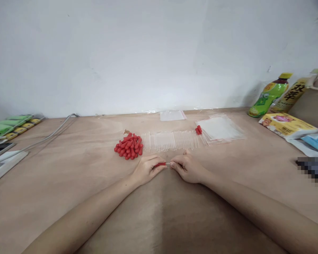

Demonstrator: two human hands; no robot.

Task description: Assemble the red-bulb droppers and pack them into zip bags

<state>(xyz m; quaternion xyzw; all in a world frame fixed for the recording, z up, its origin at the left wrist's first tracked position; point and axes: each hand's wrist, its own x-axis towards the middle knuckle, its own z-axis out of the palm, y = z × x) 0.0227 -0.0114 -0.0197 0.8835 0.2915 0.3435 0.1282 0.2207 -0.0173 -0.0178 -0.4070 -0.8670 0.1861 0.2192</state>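
Note:
Between the fingers of my left hand (149, 170) is a red rubber dropper bulb (161, 164), lying sideways. My right hand (187, 167) pinches a thin clear dropper tube (168, 163), whose end meets the bulb's open mouth; how deep it sits inside I cannot tell. Just beyond my left hand is a heap of red bulbs (129, 146). A row of clear tubes (172, 140) lies side by side behind both hands. A few red pieces (198, 129), like bulbs, lie at the row's right end.
Clear zip bags (219, 127) are stacked right of the tubes, and another bag (172, 115) lies by the wall. At right stand a green bottle (270, 95), a yellow tissue pack (287, 125) and a dark pixelated object (312, 171). Green rolls (10, 125) and a grey cable (53, 134) occupy the left.

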